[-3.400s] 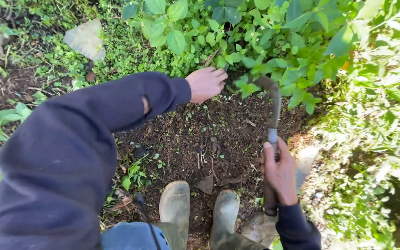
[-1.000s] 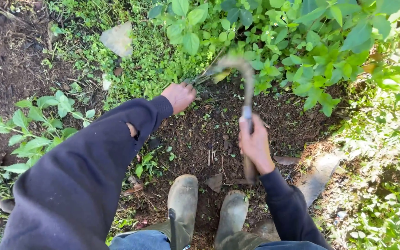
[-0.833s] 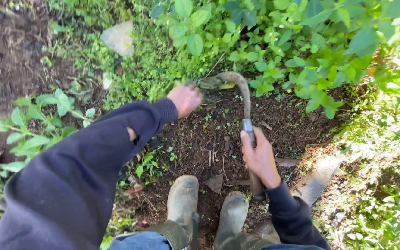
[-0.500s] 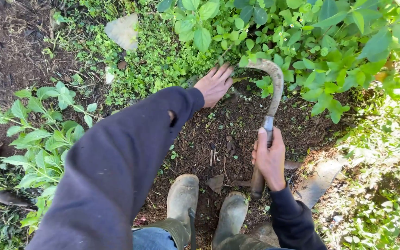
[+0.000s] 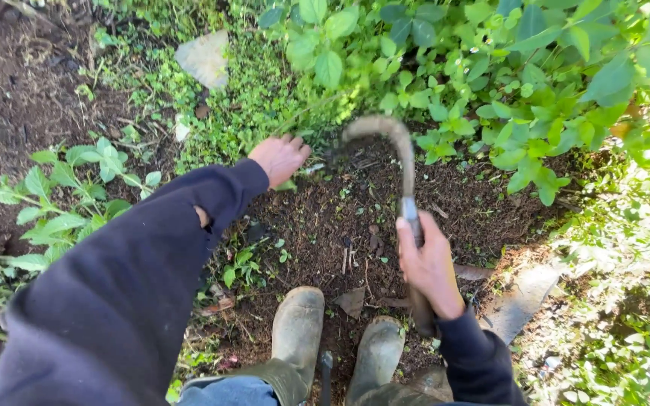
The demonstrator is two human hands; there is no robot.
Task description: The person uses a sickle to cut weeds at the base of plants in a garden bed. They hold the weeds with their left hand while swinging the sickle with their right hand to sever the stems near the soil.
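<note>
My right hand (image 5: 428, 265) grips the handle of a curved sickle (image 5: 394, 147), whose hooked blade arcs left over the bare soil toward the low weeds. My left hand (image 5: 279, 159) reaches forward in a dark sleeve and rests in the small green weeds (image 5: 253, 105) at the edge of the soil patch, fingers closed into the plants. The blade tip sits just right of that hand. My two muddy boots (image 5: 300, 331) stand at the near edge of the patch.
Broad-leaved plants (image 5: 505, 83) crowd the top and right. A flat pale stone (image 5: 205, 59) lies at upper left, another flat stone (image 5: 522, 298) by my right boot. Dark soil (image 5: 347, 218) lies between boots and weeds; leafy weeds (image 5: 62, 188) grow left.
The sickle has swung back and forth, its blade now hooked left beside my left hand. My left hand has shifted left and lower into the weeds.
</note>
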